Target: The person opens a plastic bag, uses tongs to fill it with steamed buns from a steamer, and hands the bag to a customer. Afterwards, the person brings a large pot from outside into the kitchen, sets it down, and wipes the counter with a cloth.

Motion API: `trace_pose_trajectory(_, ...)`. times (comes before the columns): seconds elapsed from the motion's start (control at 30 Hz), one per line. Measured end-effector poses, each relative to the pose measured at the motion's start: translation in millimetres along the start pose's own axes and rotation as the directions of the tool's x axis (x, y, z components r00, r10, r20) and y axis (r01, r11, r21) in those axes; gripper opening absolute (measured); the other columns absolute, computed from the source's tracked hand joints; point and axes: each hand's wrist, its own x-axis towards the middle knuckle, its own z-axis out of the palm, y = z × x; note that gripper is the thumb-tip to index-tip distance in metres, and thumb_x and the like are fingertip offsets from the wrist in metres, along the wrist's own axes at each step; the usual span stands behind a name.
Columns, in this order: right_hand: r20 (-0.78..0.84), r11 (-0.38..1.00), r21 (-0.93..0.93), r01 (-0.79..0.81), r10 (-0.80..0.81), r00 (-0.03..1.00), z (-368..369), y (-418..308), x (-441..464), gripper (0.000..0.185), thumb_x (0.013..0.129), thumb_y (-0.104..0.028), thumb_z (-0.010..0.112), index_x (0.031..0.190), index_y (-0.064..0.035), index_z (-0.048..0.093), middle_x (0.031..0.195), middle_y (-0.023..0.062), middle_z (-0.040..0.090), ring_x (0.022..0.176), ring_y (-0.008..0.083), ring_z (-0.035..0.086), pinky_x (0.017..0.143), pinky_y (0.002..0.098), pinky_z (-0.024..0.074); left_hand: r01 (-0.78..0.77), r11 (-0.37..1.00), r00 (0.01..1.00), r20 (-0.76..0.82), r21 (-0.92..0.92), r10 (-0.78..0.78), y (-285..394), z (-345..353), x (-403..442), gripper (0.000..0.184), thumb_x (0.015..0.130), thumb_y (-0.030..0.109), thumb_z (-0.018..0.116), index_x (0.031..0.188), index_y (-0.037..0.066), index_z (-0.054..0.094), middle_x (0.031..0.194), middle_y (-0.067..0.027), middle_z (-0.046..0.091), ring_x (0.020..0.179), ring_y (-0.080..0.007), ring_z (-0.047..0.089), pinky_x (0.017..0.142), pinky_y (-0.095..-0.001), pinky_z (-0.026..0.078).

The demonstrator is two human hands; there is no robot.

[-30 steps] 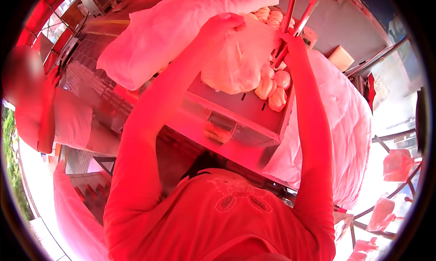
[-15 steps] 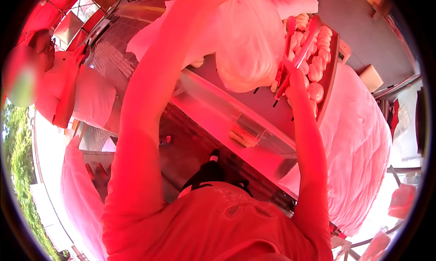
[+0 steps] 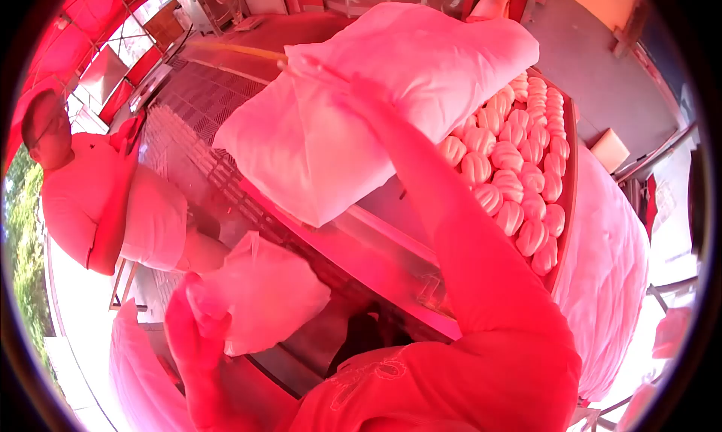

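Note:
My left hand [image 3: 201, 308] is closed around the gathered top of a plastic bag [image 3: 271, 293], which hangs full at the lower left; its contents cannot be made out. Stretched across to the far side, my right hand [image 3: 331, 77] grips the edge of a thick padded quilt [image 3: 398, 71]. The quilt lies over part of a tray of steamed buns [image 3: 505, 157], ridged and set in close rows, which shows beside my right forearm. No tongs show now.
A person [image 3: 90, 184] stands at the left. Another padded cover [image 3: 602, 266] hangs at the right of the tray's wooden edge [image 3: 569, 199]. A glass-fronted counter [image 3: 391, 240] runs below the quilt. Red light tints everything.
The bag has moved from over the tray to the lower left with my left hand. My right hand has let go of the tongs and pulled the quilt partly across the buns.

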Motion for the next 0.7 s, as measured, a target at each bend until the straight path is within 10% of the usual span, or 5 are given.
trace_pose_trajectory(0.23, -0.309, 0.940, 0.336, -0.059, 0.169, 0.936, -69, 29, -56, 0.025, 0.072, -0.019, 0.065, 0.087, -0.0020, 0.055, 0.068, 0.0097, 0.056, 0.064, 0.0254, 0.057, 0.057, 0.0364, 0.0447, 0.745, 0.577, 0.656, 0.519, -0.333, -0.548, -222, -85, 26, 0.022, 0.089, 0.027, 0.050, 0.074, 0.010, 0.048, 0.056, 0.0039, 0.037, 0.045, -0.0081, 0.033, 0.044, -0.0199, 0.027)
trace_pose_trajectory(0.5, -0.073, -0.050, 0.967, 0.249, 0.885, 0.461, -139, 172, -474, 0.010, 0.078, -0.003, 0.052, 0.088, -0.0036, 0.050, 0.063, 0.0042, 0.049, 0.048, 0.0151, 0.047, 0.042, 0.0252, 0.0387, 0.945, 0.166, -0.035, 0.593, 0.280, -0.804, -349, -87, 37, 0.021, 0.087, 0.030, 0.056, 0.075, 0.014, 0.048, 0.051, 0.0053, 0.033, 0.042, -0.0075, 0.031, 0.040, -0.0215, 0.025)
trace_pose_trajectory(0.53, -0.068, -0.003, 0.965, 0.262, 0.962, 0.263, -141, 172, -506, 0.012, 0.081, -0.005, 0.051, 0.092, -0.0023, 0.051, 0.069, 0.0053, 0.053, 0.055, 0.0163, 0.051, 0.047, 0.0260, 0.0425, 0.917, 0.130, -0.100, 0.533, 0.377, -0.840, -361, -77, 37, 0.017, 0.087, 0.025, 0.056, 0.077, 0.013, 0.049, 0.053, 0.0051, 0.034, 0.043, -0.0076, 0.032, 0.041, -0.0217, 0.026)
trace_pose_trajectory(0.63, -0.323, 0.392, 0.899, -0.193, 0.894, 0.311, -140, 199, -594, 0.029, 0.087, -0.018, 0.049, 0.108, 0.0005, 0.052, 0.093, 0.0105, 0.060, 0.081, 0.0187, 0.061, 0.064, 0.0284, 0.0510, 0.862, 0.019, -0.262, 0.478, 0.506, -0.839, -366, -53, 38, 0.010, 0.086, 0.014, 0.057, 0.078, 0.014, 0.050, 0.056, 0.0043, 0.040, 0.044, -0.0087, 0.035, 0.042, -0.0230, 0.028)
trace_pose_trajectory(0.7, -0.284, 0.268, 0.952, 0.149, 0.953, 0.103, -158, 188, -597, 0.030, 0.087, -0.024, 0.050, 0.105, -0.0003, 0.055, 0.087, 0.0100, 0.063, 0.085, 0.0185, 0.062, 0.066, 0.0297, 0.0512, 0.780, 0.109, -0.171, 0.378, 0.616, -0.910, -353, -21, 34, 0.011, 0.083, 0.017, 0.060, 0.078, 0.014, 0.051, 0.056, 0.0040, 0.043, 0.046, -0.0094, 0.039, 0.042, -0.0230, 0.030)
